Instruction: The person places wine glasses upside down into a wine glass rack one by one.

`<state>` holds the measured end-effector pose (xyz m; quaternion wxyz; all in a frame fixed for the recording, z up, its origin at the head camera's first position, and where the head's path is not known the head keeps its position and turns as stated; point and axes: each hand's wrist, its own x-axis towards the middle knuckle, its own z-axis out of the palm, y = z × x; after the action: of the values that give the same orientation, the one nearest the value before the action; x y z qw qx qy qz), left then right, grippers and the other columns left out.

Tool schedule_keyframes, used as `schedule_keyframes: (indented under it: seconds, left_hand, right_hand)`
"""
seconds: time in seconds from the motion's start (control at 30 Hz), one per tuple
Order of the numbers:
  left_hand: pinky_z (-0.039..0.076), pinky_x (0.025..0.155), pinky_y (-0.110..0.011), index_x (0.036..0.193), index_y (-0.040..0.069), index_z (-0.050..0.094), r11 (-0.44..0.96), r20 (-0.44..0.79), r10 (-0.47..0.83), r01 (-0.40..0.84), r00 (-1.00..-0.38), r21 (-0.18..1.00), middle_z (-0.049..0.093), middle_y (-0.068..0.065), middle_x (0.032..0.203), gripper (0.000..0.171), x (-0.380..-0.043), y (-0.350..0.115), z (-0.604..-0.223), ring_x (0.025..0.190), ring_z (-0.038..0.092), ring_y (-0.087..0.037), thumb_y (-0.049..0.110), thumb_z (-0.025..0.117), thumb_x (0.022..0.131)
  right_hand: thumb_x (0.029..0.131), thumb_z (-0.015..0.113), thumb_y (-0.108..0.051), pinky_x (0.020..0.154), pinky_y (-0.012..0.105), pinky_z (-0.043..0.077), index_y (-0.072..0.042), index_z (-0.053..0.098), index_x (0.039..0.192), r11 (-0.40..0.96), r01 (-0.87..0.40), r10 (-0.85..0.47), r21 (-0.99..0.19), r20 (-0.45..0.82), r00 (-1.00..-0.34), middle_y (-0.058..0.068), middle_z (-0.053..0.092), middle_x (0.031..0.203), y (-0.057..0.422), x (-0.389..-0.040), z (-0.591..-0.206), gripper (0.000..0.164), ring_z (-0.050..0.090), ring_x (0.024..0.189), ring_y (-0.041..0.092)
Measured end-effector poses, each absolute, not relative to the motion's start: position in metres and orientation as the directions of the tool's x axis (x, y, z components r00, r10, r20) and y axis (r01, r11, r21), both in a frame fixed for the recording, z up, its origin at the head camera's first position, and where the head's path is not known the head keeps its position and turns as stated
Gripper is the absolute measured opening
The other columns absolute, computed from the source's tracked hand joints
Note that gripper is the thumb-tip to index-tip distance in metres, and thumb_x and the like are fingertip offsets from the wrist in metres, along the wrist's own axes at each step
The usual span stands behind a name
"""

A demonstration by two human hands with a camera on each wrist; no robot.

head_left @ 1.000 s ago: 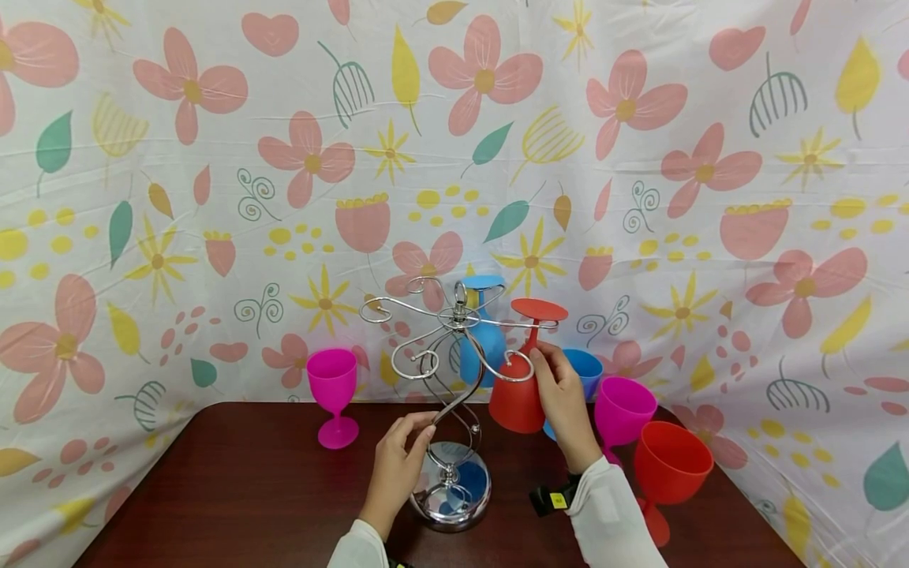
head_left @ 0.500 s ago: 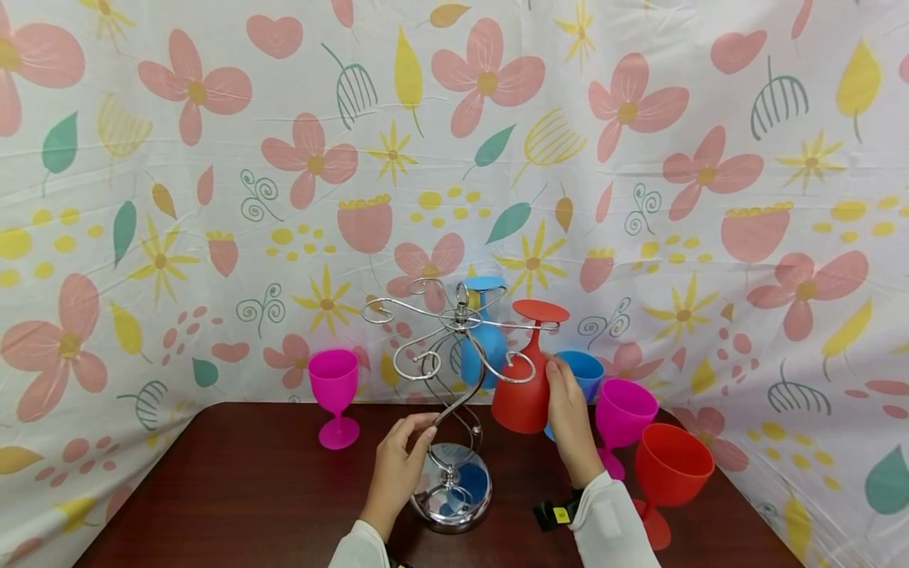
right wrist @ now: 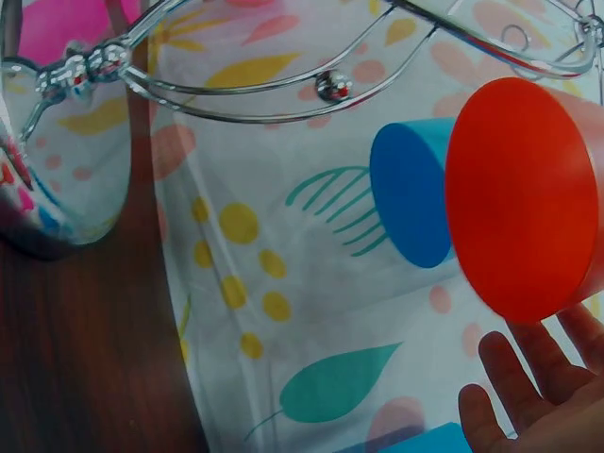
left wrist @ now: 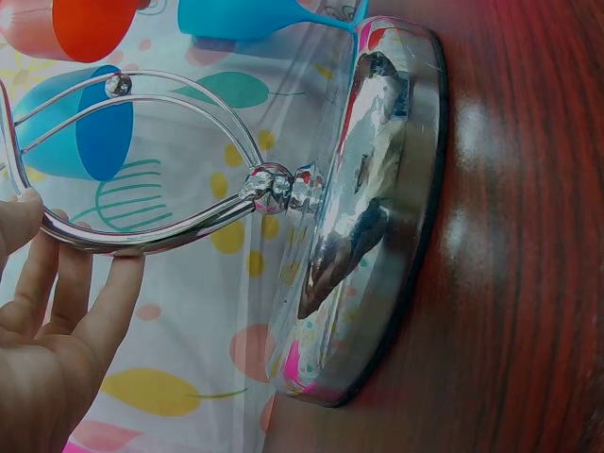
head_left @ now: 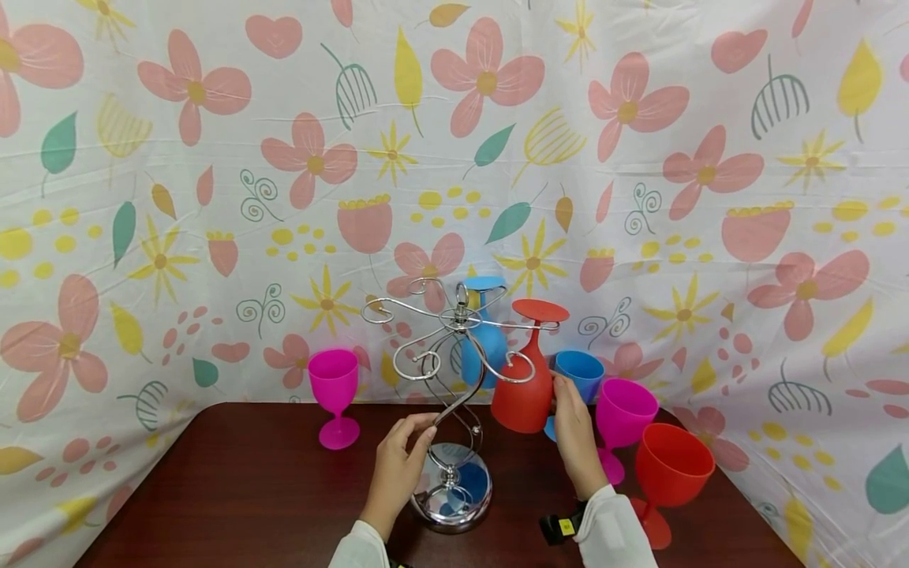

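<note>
A chrome goblet rack with curling wire arms stands upright on the table. My left hand holds its curved stem low down, thumb and fingertips on the rod in the left wrist view. Upside down on the rack's right arm hangs a red goblet, its foot above the wire. Beside its bowl is my right hand; in the right wrist view the extended fingers lie right at the bowl's side, not wrapped around it. A blue goblet also hangs inverted at the rack's back.
To the left a pink goblet stands upright on the dark wood table. On the right stand a blue goblet, a pink goblet and a red goblet. A flower-printed cloth hangs behind the table.
My right hand has let go of the hanging red goblet's stem area and slid down and right along its bowl. The goblet stays on the rack arm; my left hand keeps its place.
</note>
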<state>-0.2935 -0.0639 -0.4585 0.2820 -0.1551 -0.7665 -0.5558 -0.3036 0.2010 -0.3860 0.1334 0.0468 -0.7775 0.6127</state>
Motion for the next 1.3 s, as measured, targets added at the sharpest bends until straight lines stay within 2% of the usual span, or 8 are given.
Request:
schedule_keyframes:
  seconds: [0.17, 0.47, 0.57, 0.7, 0.8, 0.97, 1.1, 1.3]
  left_hand:
    - [0.051, 0.087, -0.032, 0.114, 0.025, 0.073, 0.335, 0.599, -0.075, 0.546, -0.797, 0.768, 0.067, 0.014, 0.105, 0.019, -0.294, -0.063, -0.46, 0.098, 0.063, -0.008, 0.02, 0.069, 0.096]
    - [0.053, 0.08, -0.027, 0.114, 0.026, 0.073, 0.322, 0.589, -0.076, 0.539, -0.804, 0.778, 0.067, 0.013, 0.106, 0.018, -0.295, -0.063, -0.459, 0.097, 0.063, -0.009, 0.021, 0.069, 0.097]
    - [0.053, 0.079, -0.027, 0.114, 0.027, 0.072, 0.326, 0.581, -0.076, 0.531, -0.81, 0.782, 0.067, 0.013, 0.106, 0.018, -0.295, -0.062, -0.46, 0.096, 0.063, -0.009, 0.022, 0.069, 0.097]
    - [0.052, 0.08, -0.028, 0.113, 0.029, 0.072, 0.335, 0.58, -0.075, 0.527, -0.811, 0.781, 0.067, 0.014, 0.105, 0.018, -0.295, -0.062, -0.461, 0.096, 0.063, -0.008, 0.022, 0.069, 0.096]
    - [0.052, 0.081, -0.028, 0.113, 0.028, 0.072, 0.334, 0.589, -0.076, 0.536, -0.805, 0.775, 0.067, 0.014, 0.104, 0.018, -0.295, -0.061, -0.461, 0.096, 0.063, -0.009, 0.021, 0.07, 0.096]
    - [0.052, 0.078, -0.027, 0.113, 0.027, 0.073, 0.328, 0.598, -0.081, 0.545, -0.798, 0.772, 0.067, 0.012, 0.105, 0.018, -0.296, -0.062, -0.461, 0.095, 0.063, -0.009, 0.021, 0.07, 0.096]
    - [0.052, 0.077, -0.026, 0.113, 0.027, 0.073, 0.325, 0.594, -0.083, 0.542, -0.8, 0.775, 0.067, 0.013, 0.105, 0.018, -0.295, -0.062, -0.461, 0.095, 0.062, -0.009, 0.02, 0.07, 0.096]
    - [0.053, 0.077, -0.026, 0.113, 0.025, 0.073, 0.323, 0.588, -0.084, 0.536, -0.805, 0.78, 0.066, 0.013, 0.105, 0.018, -0.295, -0.064, -0.46, 0.095, 0.063, -0.01, 0.02, 0.07, 0.096]
  right_hand:
    - [0.106, 0.024, -0.058, 0.109, 0.057, 0.034, -0.014, 0.026, 0.157, 0.245, -0.208, 0.08, -0.947, 0.233, -0.969, 0.012, 0.037, 0.15, 0.204, -0.305, -0.398, 0.067, 0.037, 0.135, 0.033]
    - [0.11, 0.022, -0.046, 0.107, 0.058, 0.036, -0.005, 0.038, 0.151, 0.314, -0.252, 0.058, -0.915, 0.283, -0.957, 0.016, 0.044, 0.147, 0.201, -0.307, -0.432, 0.059, 0.043, 0.13, 0.034]
    - [0.109, 0.025, -0.051, 0.107, 0.059, 0.036, -0.007, 0.038, 0.151, 0.324, -0.219, 0.059, -0.92, 0.251, -0.966, 0.017, 0.043, 0.149, 0.197, -0.306, -0.444, 0.063, 0.042, 0.134, 0.036]
    - [0.105, 0.031, -0.059, 0.107, 0.06, 0.035, -0.011, 0.041, 0.15, 0.377, -0.161, 0.088, -0.912, 0.208, -0.974, 0.017, 0.048, 0.146, 0.191, -0.303, -0.46, 0.067, 0.044, 0.134, 0.039]
    - [0.105, 0.037, -0.057, 0.106, 0.06, 0.037, -0.013, 0.047, 0.148, 0.439, -0.168, 0.093, -0.883, 0.23, -0.969, 0.016, 0.055, 0.142, 0.188, -0.3, -0.467, 0.062, 0.049, 0.132, 0.038]
    - [0.102, 0.046, -0.056, 0.104, 0.061, 0.039, -0.012, 0.046, 0.149, 0.478, -0.208, 0.063, -0.854, 0.269, -0.961, 0.016, 0.054, 0.143, 0.184, -0.3, -0.467, 0.064, 0.05, 0.131, 0.039]
    - [0.1, 0.05, -0.056, 0.099, 0.057, 0.045, -0.01, 0.053, 0.141, 0.513, -0.195, 0.043, -0.836, 0.252, -0.967, 0.015, 0.059, 0.135, 0.183, -0.302, -0.466, 0.062, 0.056, 0.124, 0.036]
    - [0.097, 0.057, -0.056, 0.1, 0.053, 0.047, -0.011, 0.056, 0.139, 0.501, -0.222, -0.004, -0.836, 0.254, -0.967, 0.009, 0.061, 0.135, 0.18, -0.305, -0.471, 0.061, 0.056, 0.124, 0.03]
